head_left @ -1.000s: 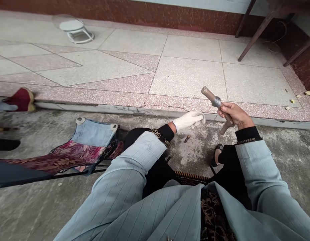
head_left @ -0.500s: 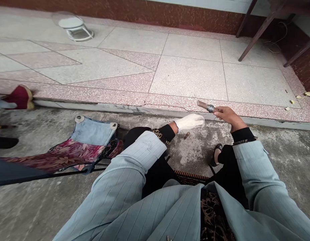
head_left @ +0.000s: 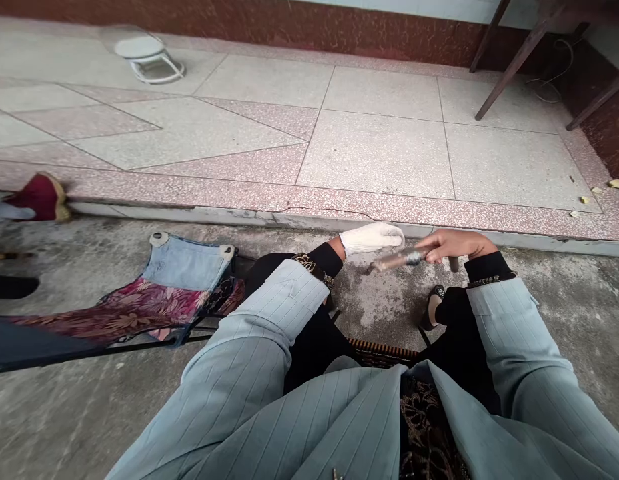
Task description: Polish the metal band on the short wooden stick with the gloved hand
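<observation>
My right hand [head_left: 447, 245], bare, is closed around a brownish stick [head_left: 392, 261] with silvery wire [head_left: 413, 257] wound about its middle. The stick points left and tilts slightly down, a little blurred, and its other end shows below my palm. My left hand [head_left: 372, 237] wears a white knitted glove. Its fingers are curled together just above and left of the stick; whatever they may hold is hidden. A small brown bit on the concrete is mostly covered by the stick's left end.
A raised tiled ledge [head_left: 374, 160] runs across in front of me, with a thin dark line along its edge. A folding chair [head_left: 184, 267] stands at my left, and another person's red shoe [head_left: 37, 198] is beyond it. A white stool [head_left: 144, 50] and wooden table legs [head_left: 514, 63] stand farther back.
The stick has dropped from above the ledge's edge to in front of it, its left end swinging down and left. My right hand has turned over; the gloved hand has shifted slightly left.
</observation>
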Demonstrator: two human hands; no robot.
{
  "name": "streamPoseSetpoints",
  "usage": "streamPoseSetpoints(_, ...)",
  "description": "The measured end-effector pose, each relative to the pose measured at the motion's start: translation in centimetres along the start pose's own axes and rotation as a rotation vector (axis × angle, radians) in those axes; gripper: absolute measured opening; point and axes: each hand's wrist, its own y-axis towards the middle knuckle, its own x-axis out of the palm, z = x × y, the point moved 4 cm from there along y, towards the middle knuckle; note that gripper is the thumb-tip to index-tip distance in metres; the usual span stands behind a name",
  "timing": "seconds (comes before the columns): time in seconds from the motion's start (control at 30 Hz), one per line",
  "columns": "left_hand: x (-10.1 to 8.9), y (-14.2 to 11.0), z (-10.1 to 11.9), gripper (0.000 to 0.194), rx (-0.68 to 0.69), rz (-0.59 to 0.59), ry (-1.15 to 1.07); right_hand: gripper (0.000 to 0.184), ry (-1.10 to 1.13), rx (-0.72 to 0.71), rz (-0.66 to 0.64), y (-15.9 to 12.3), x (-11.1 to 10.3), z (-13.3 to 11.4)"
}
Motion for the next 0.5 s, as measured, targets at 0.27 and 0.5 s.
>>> streamPoseSetpoints(0.27, 0.4, -0.1, 0.4, 0.033, -0.038, 0.072, -0.287, 0.034, 0.434, -0.274, 0.737, -1.8, -2.8, -1.5)
streamPoseSetpoints(0.5, 1.4, 0.3, 0.4, 0.038, 0.038, -0.034, 0.048, 0.039, 0.082, 0.005, 1.035, -0.8, -4.4, 1.1)
